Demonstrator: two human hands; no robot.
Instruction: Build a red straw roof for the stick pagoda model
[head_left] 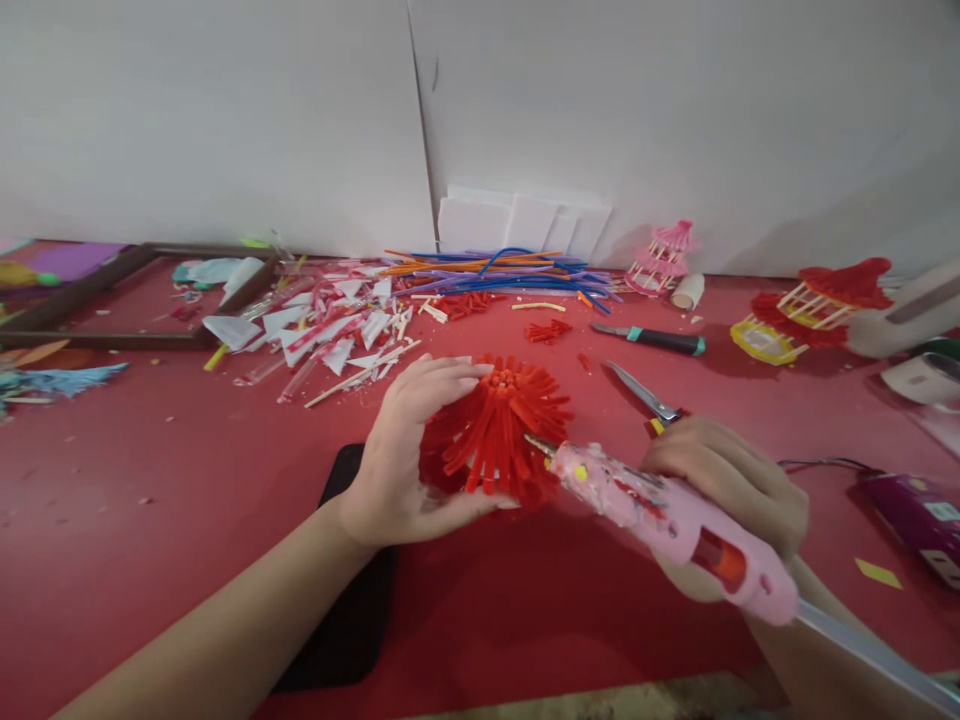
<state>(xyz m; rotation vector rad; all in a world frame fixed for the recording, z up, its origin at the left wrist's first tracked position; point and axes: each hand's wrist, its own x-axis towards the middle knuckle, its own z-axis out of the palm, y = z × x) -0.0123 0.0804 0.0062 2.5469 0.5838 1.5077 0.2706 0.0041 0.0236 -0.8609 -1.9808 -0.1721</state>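
Observation:
My left hand point(409, 460) curls round the left side of a red fringed piece point(502, 425), a dome of fuzzy pipe-cleaner strips that fan down from a cluster on top. The fingers rest at its upper edge and the thumb at its lower edge. In my right hand point(731, 490) is a pink hot glue gun point(667, 520), crusted with dried glue near the front. Its metal nozzle meets or almost meets the right side of the red strips. A clear glue stick point(862, 650) sticks out of the gun's back end.
Scissors point(641, 390) and a utility knife point(652, 340) lie beyond my right hand. Behind are pipe cleaners point(495, 272), scraps point(330, 320) and a pink pagoda model point(664, 260). A red and yellow model point(814, 310) stands right. A black phone-like slab point(345, 620) lies under my left forearm.

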